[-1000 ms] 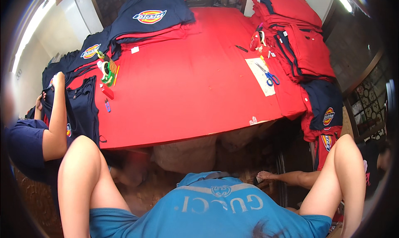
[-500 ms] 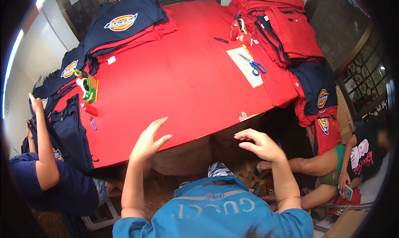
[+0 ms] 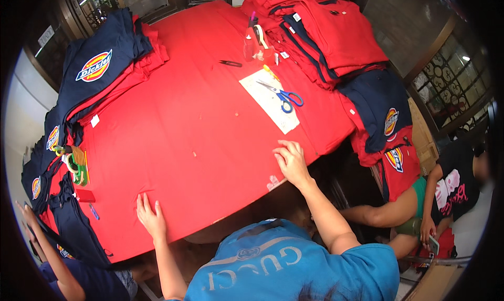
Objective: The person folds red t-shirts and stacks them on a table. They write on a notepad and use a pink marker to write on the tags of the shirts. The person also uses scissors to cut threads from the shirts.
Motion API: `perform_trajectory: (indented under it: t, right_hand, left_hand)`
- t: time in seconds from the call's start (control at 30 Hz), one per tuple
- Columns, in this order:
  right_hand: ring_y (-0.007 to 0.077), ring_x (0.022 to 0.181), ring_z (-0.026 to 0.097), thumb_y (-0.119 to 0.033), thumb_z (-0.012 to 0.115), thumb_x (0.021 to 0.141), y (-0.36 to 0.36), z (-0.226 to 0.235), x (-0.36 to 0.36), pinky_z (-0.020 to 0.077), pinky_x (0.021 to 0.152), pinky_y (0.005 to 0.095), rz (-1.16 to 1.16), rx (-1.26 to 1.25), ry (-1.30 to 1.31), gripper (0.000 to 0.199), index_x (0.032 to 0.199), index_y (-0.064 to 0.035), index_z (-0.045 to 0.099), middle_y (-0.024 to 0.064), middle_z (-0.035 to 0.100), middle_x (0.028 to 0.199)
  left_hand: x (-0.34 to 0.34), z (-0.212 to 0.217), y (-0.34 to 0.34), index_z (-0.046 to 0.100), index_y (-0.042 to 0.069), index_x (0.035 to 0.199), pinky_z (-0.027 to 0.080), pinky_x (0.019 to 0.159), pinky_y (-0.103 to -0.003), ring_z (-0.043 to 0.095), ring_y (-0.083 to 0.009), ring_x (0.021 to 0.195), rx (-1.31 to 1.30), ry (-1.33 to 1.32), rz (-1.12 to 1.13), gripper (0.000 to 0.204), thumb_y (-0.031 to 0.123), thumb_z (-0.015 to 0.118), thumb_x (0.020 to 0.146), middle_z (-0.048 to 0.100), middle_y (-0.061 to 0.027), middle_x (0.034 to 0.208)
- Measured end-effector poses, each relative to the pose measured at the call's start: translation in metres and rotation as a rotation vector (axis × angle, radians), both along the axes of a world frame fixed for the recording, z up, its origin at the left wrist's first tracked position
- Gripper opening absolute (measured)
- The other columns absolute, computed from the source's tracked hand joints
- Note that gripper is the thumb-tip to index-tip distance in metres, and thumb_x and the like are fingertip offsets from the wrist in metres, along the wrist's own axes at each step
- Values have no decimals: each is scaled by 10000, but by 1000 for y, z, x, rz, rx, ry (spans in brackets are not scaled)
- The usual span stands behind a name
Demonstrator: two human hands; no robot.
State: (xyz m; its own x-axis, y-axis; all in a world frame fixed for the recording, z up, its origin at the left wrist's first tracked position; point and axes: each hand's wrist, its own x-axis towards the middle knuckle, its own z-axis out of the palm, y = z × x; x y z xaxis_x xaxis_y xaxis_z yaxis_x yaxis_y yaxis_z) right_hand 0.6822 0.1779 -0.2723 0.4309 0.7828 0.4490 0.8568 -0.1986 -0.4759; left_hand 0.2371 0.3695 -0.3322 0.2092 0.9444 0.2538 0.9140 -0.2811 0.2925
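Both hands (image 3: 151, 218) (image 3: 292, 163), raised before, now press flat on the red cloth (image 3: 199, 138).

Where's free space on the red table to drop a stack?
Free: the red cloth centre, between left hand, right hand and the paper sheet. Crowded: navy shirts at left, red garment piles at right, blue scissors on the sheet.

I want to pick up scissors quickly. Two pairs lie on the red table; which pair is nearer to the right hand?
The blue-handled scissors on the white paper sheet, beyond the right hand. The green-handled scissors lie at the far left edge.
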Motion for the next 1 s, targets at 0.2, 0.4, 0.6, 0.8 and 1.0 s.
perform_trajectory:
  t: [0.2,0.4,0.6,0.8,1.0]
  right_hand:
    - [352,1223,452,-72,661,821,59,-12,54,362,1047,474,-55,43,-97,195,1013,-64,692,152,532,1285]
    - [409,1401,260,-177,656,834,101,-13,114,205,1162,525,-184,-12,-227,530,1345,-114,532,174,368,1481]
    - [413,1354,313,-222,634,821,112,-28,125,199,1159,561,-188,-84,-172,554,1342,-72,523,194,399,1447]
    - [404,1267,384,-242,696,778,108,-21,111,247,1129,587,-162,-28,-222,523,1256,-58,592,179,469,1369]
    - [438,1341,316,-288,733,761,141,5,77,235,1115,610,-132,-131,-288,532,1244,-98,617,179,460,1373]
  left_hand:
    - [22,20,57,454,143,1432,167,1159,-523,249,-316,1435,-47,21,263,530,333,565,949,336,-109,1537]
    - [99,30,106,398,138,1470,76,1175,-555,132,-336,1479,-157,30,145,576,379,528,964,242,-132,1580]
    - [139,36,153,409,127,1459,124,1173,-549,184,-362,1458,-44,93,132,562,418,478,983,291,-148,1552]
    - [143,35,152,436,141,1443,151,1189,-491,220,-306,1454,-3,89,177,529,405,476,985,330,-114,1537]
    - [143,41,150,445,145,1437,148,1194,-480,218,-291,1456,-24,79,177,523,408,475,985,325,-101,1541]
